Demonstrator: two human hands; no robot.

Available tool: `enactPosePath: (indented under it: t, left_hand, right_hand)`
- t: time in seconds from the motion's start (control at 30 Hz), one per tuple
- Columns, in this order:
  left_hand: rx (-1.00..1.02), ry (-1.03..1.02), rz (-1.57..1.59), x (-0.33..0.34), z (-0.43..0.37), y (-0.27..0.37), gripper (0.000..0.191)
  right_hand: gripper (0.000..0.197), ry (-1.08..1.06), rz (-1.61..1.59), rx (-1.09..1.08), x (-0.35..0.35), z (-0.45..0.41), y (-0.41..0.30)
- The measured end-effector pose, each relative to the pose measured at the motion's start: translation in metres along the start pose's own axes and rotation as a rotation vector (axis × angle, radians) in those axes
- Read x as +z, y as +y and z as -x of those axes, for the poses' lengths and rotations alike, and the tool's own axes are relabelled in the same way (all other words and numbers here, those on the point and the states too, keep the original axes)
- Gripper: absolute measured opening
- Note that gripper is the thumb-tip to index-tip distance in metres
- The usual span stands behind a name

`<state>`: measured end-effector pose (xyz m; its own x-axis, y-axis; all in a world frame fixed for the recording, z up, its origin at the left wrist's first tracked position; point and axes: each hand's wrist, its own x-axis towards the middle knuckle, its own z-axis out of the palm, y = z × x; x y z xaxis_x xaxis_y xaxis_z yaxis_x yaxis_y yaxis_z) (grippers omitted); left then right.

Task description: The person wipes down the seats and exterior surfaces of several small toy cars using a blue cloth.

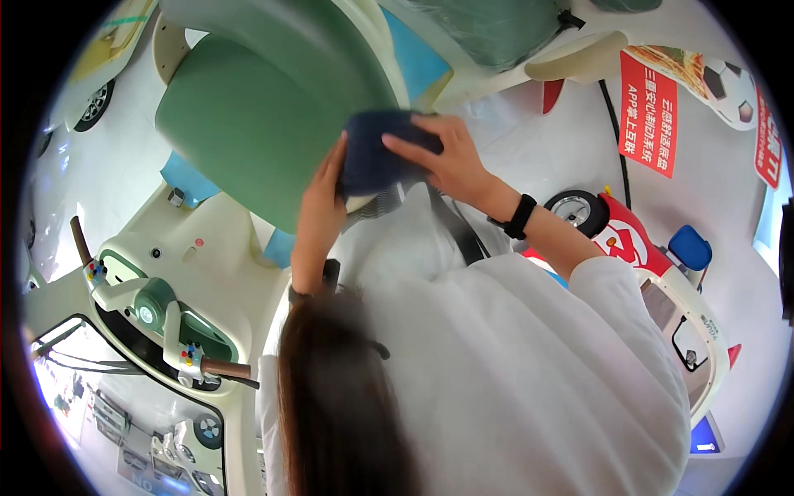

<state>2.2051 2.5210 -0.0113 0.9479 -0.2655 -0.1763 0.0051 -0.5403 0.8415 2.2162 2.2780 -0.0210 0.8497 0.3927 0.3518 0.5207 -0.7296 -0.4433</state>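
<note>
A folded dark blue cloth is held between my two hands, slightly blurred, over the edge of a green vehicle seat. My left hand grips the near side of the cloth, its fingers along the edge. On the other side, my right hand presses it with spread fingers; a black band is on that wrist. The green seat back rises beyond the cushion. Whether the cloth touches the seat cannot be told.
Handlebars with brown grips and a cream front panel stand at the left. A red and white vehicle with a blue seat is at the right, near red printed signs. Another green seat lies beyond.
</note>
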Motion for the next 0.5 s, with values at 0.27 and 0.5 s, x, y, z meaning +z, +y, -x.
enactPosePath:
  t: [0.27, 0.5]
  left_hand:
    - [-0.126, -0.279, -0.088, 0.033, 0.033, -0.042, 0.080]
    - [0.097, -0.059, -0.179, -0.011, 0.005, 0.000, 0.072]
  right_hand:
    - [0.063, -0.419, -0.155, -0.186, 0.020, 0.049, 0.020]
    - [0.068, -0.186, -0.127, -0.238, -0.040, 0.000, 0.007]
